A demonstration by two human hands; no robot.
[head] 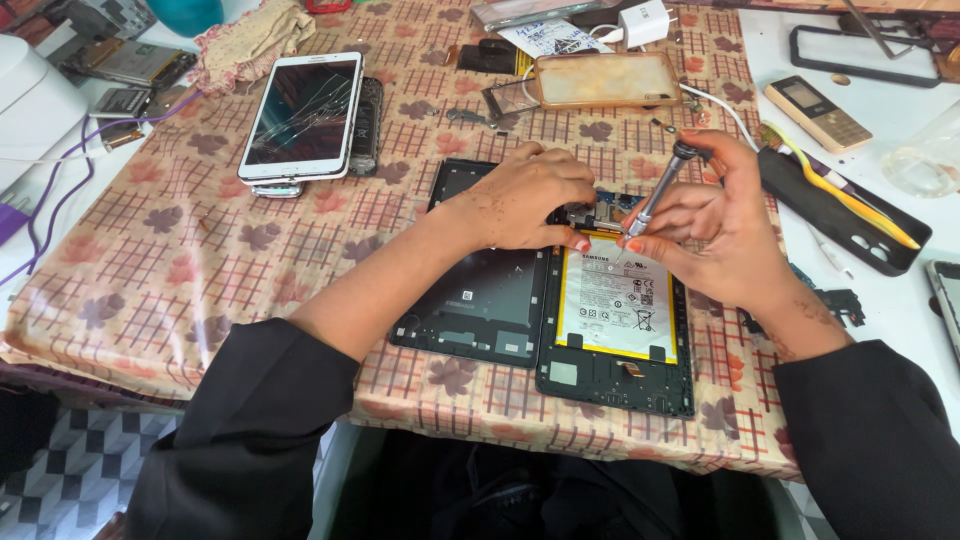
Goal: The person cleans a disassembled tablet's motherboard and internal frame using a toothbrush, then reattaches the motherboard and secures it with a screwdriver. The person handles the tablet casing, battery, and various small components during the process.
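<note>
Right hand [715,225] grips screwdriver [655,195]; left hand [530,195] steadies opened tablet [615,345]

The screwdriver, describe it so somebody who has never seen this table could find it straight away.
Start at the table with the checked, leaf-patterned cloth and find the opened tablet with the white, yellow-edged battery near the front. The right hand holds the screwdriver tilted over the tablet's top edge, beside the left hand. It is a slim silver metal rod with a dark round cap, unlike the yellow tool on the dark tray further right.
</note>
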